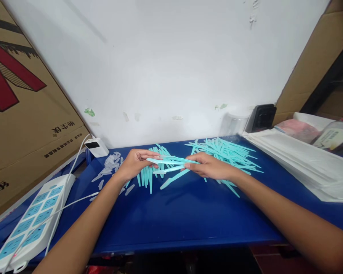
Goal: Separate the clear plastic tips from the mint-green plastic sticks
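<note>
Left hand [135,163] and right hand [210,166] pinch turquoise sticks [171,162] at opposite ends; two-point hold likely keeps loose bunch lined up.

Looks like a makeshift workshop: 2 turquoise heaps [227,154], blue table [185,217], cardboard [25,121], power strip [41,198].

I see thin turquoise plastic sticks [225,152] and translucent whitish plastic pieces [111,161]. The flat worktop [188,213] is deep blue. The long white plastic power strip [36,219] has light-blue socket panels [24,226]. On the large brown cardboard box [31,121], red shapes [2,93] have black outlines and striped edges.
</note>
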Motion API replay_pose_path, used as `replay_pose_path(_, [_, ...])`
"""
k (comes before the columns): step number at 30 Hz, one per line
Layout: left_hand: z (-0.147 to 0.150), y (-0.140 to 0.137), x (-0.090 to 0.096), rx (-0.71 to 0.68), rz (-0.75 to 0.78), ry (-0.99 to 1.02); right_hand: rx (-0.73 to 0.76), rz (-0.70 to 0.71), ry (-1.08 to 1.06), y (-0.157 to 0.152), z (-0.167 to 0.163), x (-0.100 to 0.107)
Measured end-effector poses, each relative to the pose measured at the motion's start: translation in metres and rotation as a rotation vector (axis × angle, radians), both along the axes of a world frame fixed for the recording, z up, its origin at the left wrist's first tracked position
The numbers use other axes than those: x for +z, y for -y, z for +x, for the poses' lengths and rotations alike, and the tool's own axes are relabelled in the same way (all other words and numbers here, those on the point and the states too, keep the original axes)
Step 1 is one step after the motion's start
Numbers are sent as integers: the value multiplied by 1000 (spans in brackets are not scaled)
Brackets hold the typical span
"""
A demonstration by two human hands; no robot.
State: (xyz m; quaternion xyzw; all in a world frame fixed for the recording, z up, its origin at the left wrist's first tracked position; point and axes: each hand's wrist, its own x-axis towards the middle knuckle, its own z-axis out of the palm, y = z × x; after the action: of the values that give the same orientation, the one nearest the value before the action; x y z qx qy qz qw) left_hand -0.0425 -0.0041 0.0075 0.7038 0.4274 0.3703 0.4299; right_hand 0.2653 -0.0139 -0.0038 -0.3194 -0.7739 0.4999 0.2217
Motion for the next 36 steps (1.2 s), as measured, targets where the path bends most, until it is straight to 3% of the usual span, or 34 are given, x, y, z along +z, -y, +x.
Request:
replay_pose_path(15, [11, 9, 2, -121, -45, -31, 83, -60, -21, 5, -6, 0])
replay_pose_path(36, [-3, 6, -1, -278, -185, -79, 267, -194, -97, 11, -5, 3])
